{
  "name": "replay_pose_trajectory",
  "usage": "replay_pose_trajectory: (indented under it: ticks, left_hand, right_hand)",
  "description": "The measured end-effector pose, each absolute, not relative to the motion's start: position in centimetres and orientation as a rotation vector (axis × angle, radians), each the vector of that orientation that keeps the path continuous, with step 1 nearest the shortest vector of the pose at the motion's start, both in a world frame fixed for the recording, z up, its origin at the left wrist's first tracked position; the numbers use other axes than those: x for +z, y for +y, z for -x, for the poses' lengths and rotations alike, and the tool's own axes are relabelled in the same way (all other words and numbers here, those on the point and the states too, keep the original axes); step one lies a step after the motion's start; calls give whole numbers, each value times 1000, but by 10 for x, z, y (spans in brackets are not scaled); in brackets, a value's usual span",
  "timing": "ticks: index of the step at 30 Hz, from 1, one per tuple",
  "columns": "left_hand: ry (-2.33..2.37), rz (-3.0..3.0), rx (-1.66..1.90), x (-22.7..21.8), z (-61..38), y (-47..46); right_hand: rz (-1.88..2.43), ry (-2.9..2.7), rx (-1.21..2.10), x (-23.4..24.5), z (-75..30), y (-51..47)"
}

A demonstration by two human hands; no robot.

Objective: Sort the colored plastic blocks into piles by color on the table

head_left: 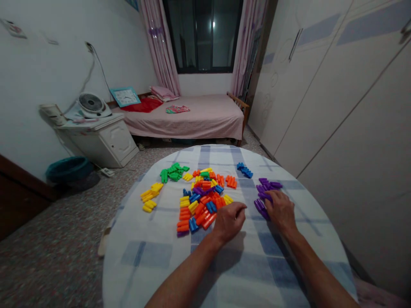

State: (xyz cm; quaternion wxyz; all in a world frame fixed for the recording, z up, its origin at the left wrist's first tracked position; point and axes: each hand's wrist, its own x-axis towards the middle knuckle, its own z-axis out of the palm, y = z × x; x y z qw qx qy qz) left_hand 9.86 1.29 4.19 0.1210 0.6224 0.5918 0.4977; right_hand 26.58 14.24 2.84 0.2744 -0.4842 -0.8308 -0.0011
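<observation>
A home bedroom: pink-sheeted bed (205, 117), curtained window (203, 34), wardrobe (321, 85), bedside cabinet (102, 141).

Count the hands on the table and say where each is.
2. The left hand, curled, sits at the near right edge of the mixed block heap; the right hand rests on the purple blocks further right. None seems hidden.

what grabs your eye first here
A heap of multicoloured plastic peg blocks sits in the middle of the round checked table. Around it lie green plastic blocks at the back, yellow plastic blocks left, purple plastic blocks under the right hand. The left hand curls beside the heap.
</observation>
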Motion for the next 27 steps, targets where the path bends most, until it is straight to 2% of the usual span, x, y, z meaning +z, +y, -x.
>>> replay_pose_trajectory:
  ticks: [4, 8, 12, 17, 21, 27]
  left_hand:
    - [1884, -1516, 1696, 65, -67, 4]
    - [2253, -1252, 1924, 61, -16, -24]
    - [2563, -1150, 1691, 33, 28, -59]
    - [2671, -1144, 1465, 9, 50, -73]
    - [2594, -1192, 1360, 13, 58, -51]
    - [2225, -1336, 1327, 18, 59, -21]
  right_hand:
    - [1180, -2020, 188, 30, -229, 110]
    - [1068, -1919, 489, 16, -188, 84]
    - [1126, -1857, 616, -1, -177, 77]
    - [1123, -1859, 728, -9, -183, 83]
    - [1111, -1888, 745, -7, -182, 82]
    - [1113, -1924, 737, -2, -181, 80]
